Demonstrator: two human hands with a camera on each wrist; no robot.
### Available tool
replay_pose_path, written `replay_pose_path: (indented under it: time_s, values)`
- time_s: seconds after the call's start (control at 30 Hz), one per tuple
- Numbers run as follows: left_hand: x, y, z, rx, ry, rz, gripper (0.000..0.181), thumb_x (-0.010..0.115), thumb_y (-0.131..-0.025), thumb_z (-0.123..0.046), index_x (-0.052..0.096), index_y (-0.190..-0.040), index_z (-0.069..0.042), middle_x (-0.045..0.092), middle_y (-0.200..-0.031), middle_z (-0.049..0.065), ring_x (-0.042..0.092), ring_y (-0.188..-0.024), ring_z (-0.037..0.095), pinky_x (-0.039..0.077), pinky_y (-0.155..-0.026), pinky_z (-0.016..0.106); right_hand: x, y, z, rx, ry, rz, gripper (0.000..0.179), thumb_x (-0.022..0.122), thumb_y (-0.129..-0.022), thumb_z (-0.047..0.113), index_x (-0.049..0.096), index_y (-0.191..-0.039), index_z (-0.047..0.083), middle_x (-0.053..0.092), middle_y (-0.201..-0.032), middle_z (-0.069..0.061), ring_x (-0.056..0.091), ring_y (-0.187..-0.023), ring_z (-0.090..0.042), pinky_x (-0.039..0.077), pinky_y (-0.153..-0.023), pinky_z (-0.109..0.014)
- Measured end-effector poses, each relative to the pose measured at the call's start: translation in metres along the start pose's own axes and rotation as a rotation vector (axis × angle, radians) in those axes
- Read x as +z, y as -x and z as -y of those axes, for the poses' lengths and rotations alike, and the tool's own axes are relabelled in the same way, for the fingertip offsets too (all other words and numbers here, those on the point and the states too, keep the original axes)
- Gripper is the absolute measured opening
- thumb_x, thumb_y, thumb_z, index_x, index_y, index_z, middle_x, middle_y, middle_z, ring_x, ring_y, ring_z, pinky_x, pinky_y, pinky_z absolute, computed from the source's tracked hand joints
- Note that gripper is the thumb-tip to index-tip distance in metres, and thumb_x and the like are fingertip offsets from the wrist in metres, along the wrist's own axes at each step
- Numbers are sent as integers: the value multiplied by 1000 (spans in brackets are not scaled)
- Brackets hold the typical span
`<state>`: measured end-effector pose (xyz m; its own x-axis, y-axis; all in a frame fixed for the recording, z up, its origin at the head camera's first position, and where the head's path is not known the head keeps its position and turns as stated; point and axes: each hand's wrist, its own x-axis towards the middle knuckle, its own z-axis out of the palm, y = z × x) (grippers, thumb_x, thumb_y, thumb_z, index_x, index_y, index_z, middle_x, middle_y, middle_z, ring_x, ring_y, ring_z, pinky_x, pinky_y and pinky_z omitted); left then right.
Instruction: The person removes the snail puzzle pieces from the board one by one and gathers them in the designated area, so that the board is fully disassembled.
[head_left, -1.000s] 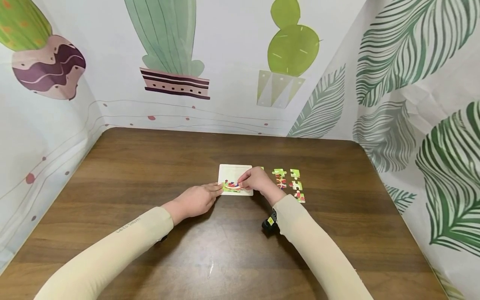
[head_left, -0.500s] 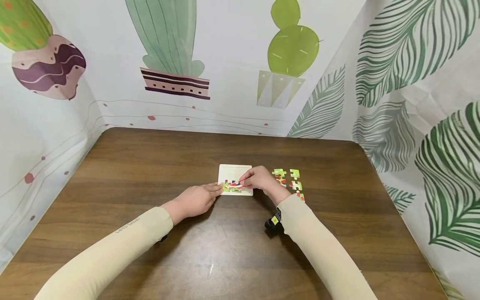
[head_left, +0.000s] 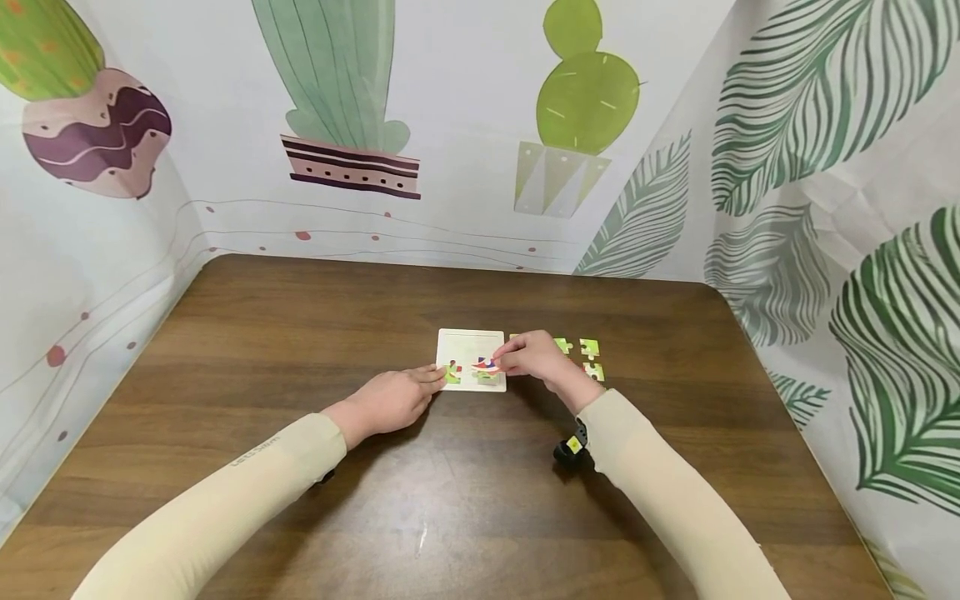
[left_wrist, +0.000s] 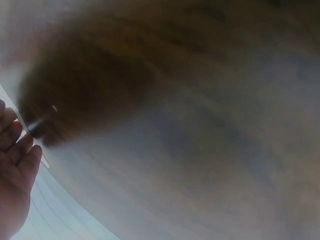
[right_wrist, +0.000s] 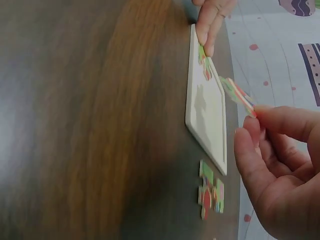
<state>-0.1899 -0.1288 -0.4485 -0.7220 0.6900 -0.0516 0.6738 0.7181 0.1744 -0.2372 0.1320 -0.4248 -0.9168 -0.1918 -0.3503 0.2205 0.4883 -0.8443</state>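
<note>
A white puzzle tray [head_left: 471, 343] lies on the table, with a green-and-red puzzle piece [head_left: 453, 374] in its near left corner. My left hand [head_left: 396, 400] rests at the tray's left edge; its extended fingertips touch the tray and that corner piece. In the left wrist view, the left hand [left_wrist: 15, 172] shows only at the left border. My right hand [head_left: 538, 358] pinches a second puzzle piece [right_wrist: 241, 97], coloured red, white, blue and green, between thumb and forefinger. This piece is tilted and raised above the tray, as the right wrist view shows.
Several loose puzzle pieces [head_left: 591, 347] lie right of the tray, some hidden behind the right hand and forearm. A black wrist camera [head_left: 570, 452] hangs beneath the right wrist. Behind the wooden table [head_left: 337, 308] stands a printed backdrop [head_left: 465, 150] with cacti.
My right hand has drawn back to the right and lifted the pinched puzzle piece away from beside the corner piece. The left hand has stayed where it was.
</note>
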Motion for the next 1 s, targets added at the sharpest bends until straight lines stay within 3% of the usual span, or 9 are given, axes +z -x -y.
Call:
replay_pose_path:
  time_s: [0.17,1.0]
  values:
    - [-1,0,0,8,-5,-5,41,54,-101,-12,62,-141,-3,57,-152,12,56,-141,28,52,-109,44,-11,2,-6,3,0,27,20,71,-91,3,75,-106,-10,73,-114,-20,68,-74,-6,64,-81,-29]
    - [0,1,-1,-3,22,-4,41,53,-102,-12,61,-142,-3,56,-153,12,55,-142,29,51,-110,45,-47,15,-21,25,-8,68,23,70,-93,2,72,-111,-13,74,-96,-7,71,-80,-7,62,-92,-38]
